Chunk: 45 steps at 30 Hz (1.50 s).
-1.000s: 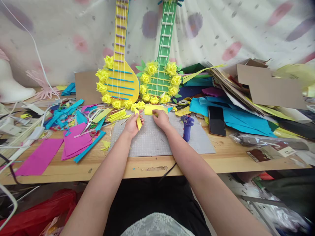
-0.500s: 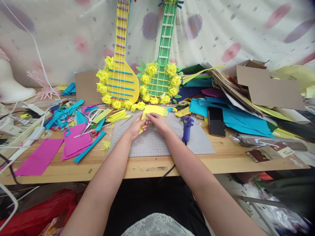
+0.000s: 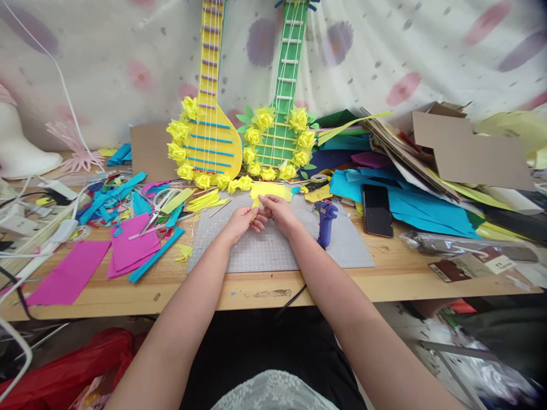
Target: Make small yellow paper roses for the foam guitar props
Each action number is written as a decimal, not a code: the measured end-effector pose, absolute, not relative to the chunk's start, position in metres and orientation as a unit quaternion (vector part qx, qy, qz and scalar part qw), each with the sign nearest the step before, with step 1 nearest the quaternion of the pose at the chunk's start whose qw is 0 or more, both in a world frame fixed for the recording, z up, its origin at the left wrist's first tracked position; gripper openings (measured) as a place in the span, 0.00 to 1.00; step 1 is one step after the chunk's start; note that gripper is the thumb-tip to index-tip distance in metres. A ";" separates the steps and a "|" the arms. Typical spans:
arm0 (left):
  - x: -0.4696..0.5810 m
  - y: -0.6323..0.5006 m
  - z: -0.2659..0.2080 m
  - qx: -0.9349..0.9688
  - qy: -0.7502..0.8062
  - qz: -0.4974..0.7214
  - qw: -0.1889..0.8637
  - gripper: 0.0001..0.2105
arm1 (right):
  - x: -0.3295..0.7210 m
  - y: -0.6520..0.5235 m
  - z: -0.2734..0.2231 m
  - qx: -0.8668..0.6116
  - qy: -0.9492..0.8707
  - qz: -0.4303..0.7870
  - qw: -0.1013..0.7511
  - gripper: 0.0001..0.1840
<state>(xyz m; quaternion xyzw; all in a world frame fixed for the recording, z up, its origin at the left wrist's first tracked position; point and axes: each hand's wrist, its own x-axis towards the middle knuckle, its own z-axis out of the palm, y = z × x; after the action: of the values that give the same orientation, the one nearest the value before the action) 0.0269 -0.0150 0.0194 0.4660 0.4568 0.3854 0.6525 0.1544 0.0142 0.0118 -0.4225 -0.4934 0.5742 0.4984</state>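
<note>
Over the grey cutting mat point(image 3: 256, 259), my left hand point(image 3: 243, 224) and my right hand point(image 3: 276, 210) meet, both closed on one small strip of yellow crepe paper point(image 3: 256, 204). Most of that strip is hidden by my fingers. Just behind them lies a flat yellow paper piece point(image 3: 276, 191). To the right of my right hand a blue glue gun point(image 3: 325, 222) rests on the mat. Several cut yellow strips point(image 3: 205, 200) lie to the left, beside a thin stick point(image 3: 220, 208).
Behind stand a yellow paper guitar point(image 3: 213, 148) and a green one point(image 3: 277, 136), both trimmed with yellow paper flowers. Scissors point(image 3: 160, 208), pink sheets point(image 3: 134, 245) and blue scraps cover the left. A phone point(image 3: 376, 210), blue paper point(image 3: 427, 210) and cardboard point(image 3: 465, 151) lie right.
Both hands have shifted slightly to the right. The yellow paper between them shows less, and its lower end no longer sticks out below my left fingers.
</note>
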 end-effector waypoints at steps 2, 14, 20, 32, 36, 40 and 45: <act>0.027 -0.015 0.020 0.464 0.455 0.391 0.652 0.10 | 0.154 0.013 0.011 -0.428 -0.493 0.585 0.482 0.21; 0.018 -0.012 0.023 0.414 0.383 0.401 0.722 0.14 | 0.153 0.009 0.020 -0.441 -0.501 0.543 0.509 0.21; 0.019 -0.012 0.023 0.406 0.387 0.398 0.726 0.12 | 0.153 0.010 0.018 -0.447 -0.515 0.526 0.509 0.20; 0.020 -0.013 0.020 0.444 0.389 0.428 0.684 0.14 | 0.155 0.017 0.006 -0.459 -0.550 0.422 0.555 0.20; 0.020 -0.013 0.021 0.448 0.390 0.423 0.685 0.15 | 0.156 0.019 0.003 -0.456 -0.584 0.371 0.560 0.20; 0.021 -0.013 0.021 0.448 0.408 0.424 0.673 0.13 | 0.155 0.018 0.003 -0.448 -0.597 0.355 0.563 0.20; 0.021 -0.012 0.019 0.448 0.423 0.422 0.665 0.12 | 0.153 0.013 0.008 -0.441 -0.597 0.374 0.556 0.20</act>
<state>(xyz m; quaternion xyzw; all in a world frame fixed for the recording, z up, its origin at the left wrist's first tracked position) 0.0210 -0.0120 0.0190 0.4482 0.4228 0.4217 0.6653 0.1534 0.0129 0.0084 -0.4409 -0.5967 0.3742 0.5564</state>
